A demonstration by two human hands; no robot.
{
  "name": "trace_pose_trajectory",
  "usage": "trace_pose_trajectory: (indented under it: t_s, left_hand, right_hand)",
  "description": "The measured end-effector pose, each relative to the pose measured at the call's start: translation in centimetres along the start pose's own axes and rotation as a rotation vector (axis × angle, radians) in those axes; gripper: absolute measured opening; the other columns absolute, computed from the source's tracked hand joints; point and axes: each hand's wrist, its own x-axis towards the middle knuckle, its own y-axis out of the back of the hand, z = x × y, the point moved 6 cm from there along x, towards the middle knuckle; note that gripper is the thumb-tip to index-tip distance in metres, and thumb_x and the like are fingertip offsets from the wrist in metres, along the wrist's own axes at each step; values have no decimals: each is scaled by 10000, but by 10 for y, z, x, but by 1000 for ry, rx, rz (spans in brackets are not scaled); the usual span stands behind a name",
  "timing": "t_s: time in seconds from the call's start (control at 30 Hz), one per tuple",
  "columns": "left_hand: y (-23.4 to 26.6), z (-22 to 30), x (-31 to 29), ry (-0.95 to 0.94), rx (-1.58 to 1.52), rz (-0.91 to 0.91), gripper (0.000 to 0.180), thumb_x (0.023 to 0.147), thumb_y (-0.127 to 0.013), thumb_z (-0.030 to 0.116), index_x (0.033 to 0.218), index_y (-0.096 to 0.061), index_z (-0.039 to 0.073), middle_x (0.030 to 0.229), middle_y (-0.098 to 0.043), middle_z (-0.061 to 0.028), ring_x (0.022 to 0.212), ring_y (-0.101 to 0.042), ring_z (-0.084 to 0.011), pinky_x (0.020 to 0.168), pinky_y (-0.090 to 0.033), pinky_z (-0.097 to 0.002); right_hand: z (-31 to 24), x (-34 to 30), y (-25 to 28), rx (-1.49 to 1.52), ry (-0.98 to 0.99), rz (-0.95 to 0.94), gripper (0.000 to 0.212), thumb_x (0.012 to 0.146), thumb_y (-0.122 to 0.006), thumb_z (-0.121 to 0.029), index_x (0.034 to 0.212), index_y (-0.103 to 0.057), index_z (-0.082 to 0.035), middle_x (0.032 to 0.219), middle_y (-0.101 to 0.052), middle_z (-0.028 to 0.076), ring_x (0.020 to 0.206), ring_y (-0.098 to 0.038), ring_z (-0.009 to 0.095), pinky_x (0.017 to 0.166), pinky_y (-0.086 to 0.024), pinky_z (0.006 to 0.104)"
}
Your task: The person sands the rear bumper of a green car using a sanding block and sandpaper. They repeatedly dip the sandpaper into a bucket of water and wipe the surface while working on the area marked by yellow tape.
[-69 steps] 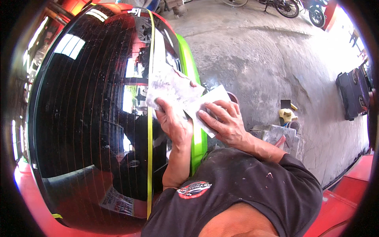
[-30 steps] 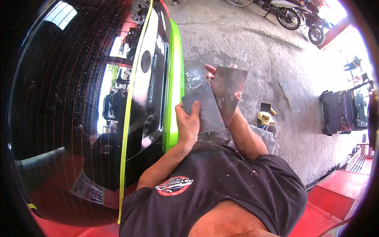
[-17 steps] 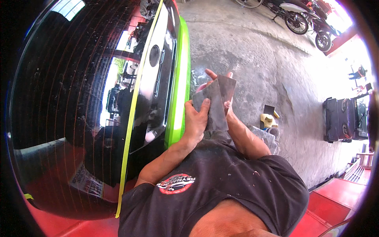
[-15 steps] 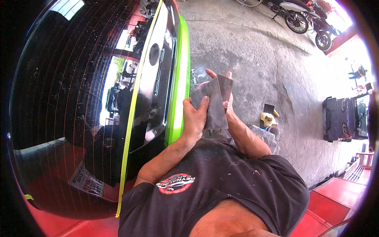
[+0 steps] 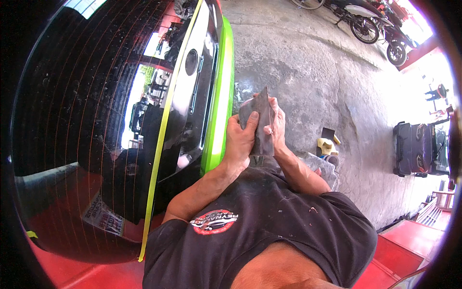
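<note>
A dark grey sheet of sandpaper (image 5: pixel 262 137), folded with a pointed upper corner, is upright between my two hands in front of my chest. My left hand (image 5: pixel 239 139) grips its left side, thumb lying across the face and fingers behind it. From the other side my right hand (image 5: pixel 279 124) presses on the sheet; its fingers are partly hidden by the paper. Close by on the left is the car's bright green edge (image 5: pixel 220 96), beside a glossy black panel and the dark rear window (image 5: pixel 96 120), with yellow masking tape (image 5: pixel 163 127) running along the glass.
On the concrete floor (image 5: pixel 298 62) to the right lie a dark square piece (image 5: pixel 328 133), a yellowish item (image 5: pixel 326 146) and a round roll-like thing (image 5: pixel 332 160). Farther right stands a black case (image 5: pixel 413 148). Motorcycles (image 5: pixel 363 29) are parked at the far right.
My right hand has moved in against the sheet, and its spread fingers have come together. The two flaps of sandpaper have closed toward each other into a narrower shape.
</note>
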Motion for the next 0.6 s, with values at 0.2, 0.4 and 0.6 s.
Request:
trace_pose_trajectory:
  t_s: [0.2, 0.4, 0.6]
  left_hand:
    - [3, 0, 3, 12, 11, 40, 300, 953, -629, 254, 1084, -564, -7, 882, -648, -36, 692, -618, -80, 607, -520, -229]
    - [6, 53, 11, -255, -4, 63, 275, 940, -647, 194, 1081, -528, -9, 970, -642, -79, 810, -629, -129, 693, -540, -273]
    - [15, 77, 3, -62, -186, -150, 245, 963, -576, 130, 1179, -577, 15, 1051, -680, -126, 907, -686, -267, 808, -572, -427]
  right_hand:
    - [-6, -15, 6, -55, 18, 52, 440, 1033, -434, -377, 1222, -594, -13, 788, -581, -13, 604, -502, 33, 489, -407, 189]
    - [66, -4, 56, -312, 2, 97, 431, 995, -514, -407, 1107, -656, -15, 740, -568, -38, 647, -517, 54, 545, -430, 250]
    - [13, -3, 151, -401, -258, 170, 434, 925, -622, -447, 924, -613, -13, 795, -603, 16, 716, -537, 98, 611, -443, 284]
